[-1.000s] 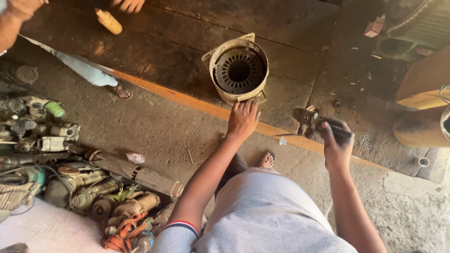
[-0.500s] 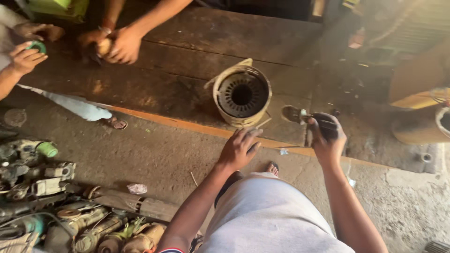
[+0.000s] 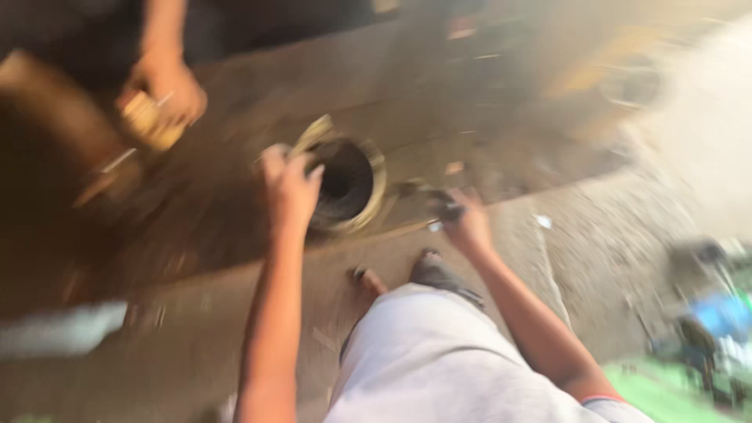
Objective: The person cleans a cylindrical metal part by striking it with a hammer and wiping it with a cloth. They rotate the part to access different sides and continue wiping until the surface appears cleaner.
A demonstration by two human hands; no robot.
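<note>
I am resting my left hand (image 3: 288, 186) on the near left rim of the drum (image 3: 345, 184), a round, pale-walled metal shell with a dark hollow middle. My fingers are curling over its edge, close together, touching the rim; the blur is keeping me from telling how firmly they are gripping. The drum is sitting upright on the dark slab (image 3: 235, 227), close to the slab's front edge, just ahead of my knees.

My right hand (image 3: 468, 227) is closing around a small dark tool (image 3: 445, 207), fingers wrapped and pressed together about it. It is hovering just right of the drum, near the slab's edge, not touching the shell as far as I can tell.

Across the slab, another person's hand (image 3: 166, 92) is holding a small yellowish part (image 3: 149, 121), well apart from my own hands. Off to my right, a blurred blue and green heap (image 3: 717, 321) is lying on the ground.
</note>
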